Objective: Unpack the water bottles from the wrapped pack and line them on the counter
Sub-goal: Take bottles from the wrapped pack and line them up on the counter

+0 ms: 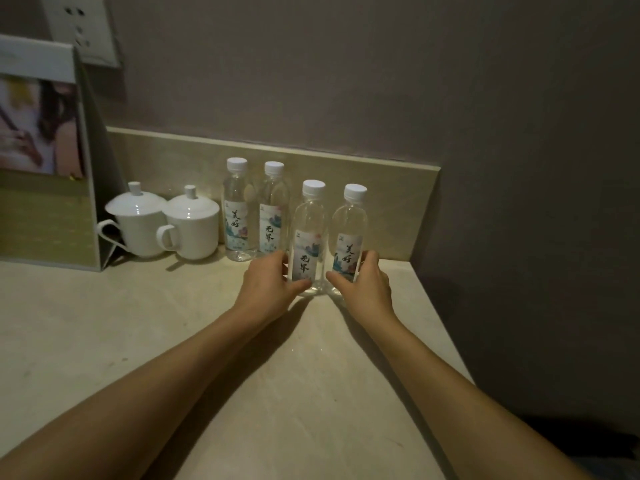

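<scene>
Several clear water bottles with white caps and printed labels stand upright on the beige counter (242, 358). Two of them (237, 209) (273, 211) stand side by side against the backsplash. Two more stand nearer to me, slightly to the right. My left hand (268, 285) grips the base of the left front bottle (310, 233). My right hand (363, 287) grips the base of the right front bottle (349, 230). Both front bottles rest on the counter, close together. No wrapped pack is in view.
Two white lidded cups (138, 220) (192, 225) stand left of the bottles by the backsplash (381, 188). A standing picture card (45, 161) fills the far left. A wall socket (83, 26) is above it. The counter ends at a dark wall (536, 202) on the right.
</scene>
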### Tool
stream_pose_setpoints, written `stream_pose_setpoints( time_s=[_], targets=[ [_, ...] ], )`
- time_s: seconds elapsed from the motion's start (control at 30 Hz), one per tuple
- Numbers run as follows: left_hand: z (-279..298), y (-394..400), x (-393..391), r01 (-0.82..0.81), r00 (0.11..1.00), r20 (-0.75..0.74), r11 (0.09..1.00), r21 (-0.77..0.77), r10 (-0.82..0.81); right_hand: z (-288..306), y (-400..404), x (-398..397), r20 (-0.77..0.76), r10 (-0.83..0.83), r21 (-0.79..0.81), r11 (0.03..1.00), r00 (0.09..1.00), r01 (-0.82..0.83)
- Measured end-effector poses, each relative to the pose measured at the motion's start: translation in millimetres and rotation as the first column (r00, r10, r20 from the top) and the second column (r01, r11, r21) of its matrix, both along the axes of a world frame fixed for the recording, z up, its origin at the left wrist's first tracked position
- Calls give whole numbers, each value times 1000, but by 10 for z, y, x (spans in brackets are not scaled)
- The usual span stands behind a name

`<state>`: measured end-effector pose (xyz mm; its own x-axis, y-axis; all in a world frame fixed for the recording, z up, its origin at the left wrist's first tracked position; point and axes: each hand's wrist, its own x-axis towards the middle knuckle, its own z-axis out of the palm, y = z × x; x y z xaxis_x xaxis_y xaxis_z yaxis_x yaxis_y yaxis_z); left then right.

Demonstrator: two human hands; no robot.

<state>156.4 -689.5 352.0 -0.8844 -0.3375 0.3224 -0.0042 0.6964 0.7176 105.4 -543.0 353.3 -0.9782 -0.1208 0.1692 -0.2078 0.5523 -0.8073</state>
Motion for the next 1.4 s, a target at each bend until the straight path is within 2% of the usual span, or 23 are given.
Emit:
stream_pose_setpoints(
  time_s=[0.1,0.2,0.3,1.4],
  targets=[
    [14,-16,-63,-59,998,28,995,-82,62,5,-42,-72,1,-12,7,1000,1000,12],
    [24,-49,-103,-78,990,84,926,-370,117,-18,-62,-103,-7,-27,15,1000,1000,27],
    [35,-68,-166,-27,986,131,879,-476,101,-14,-87,-160,-1,-38,27,999,999,38],
    [12,-146,-765,-48,965,192,837,-545,180,26,-378,-638,-31,-73,97,992,997,76]
  ],
)
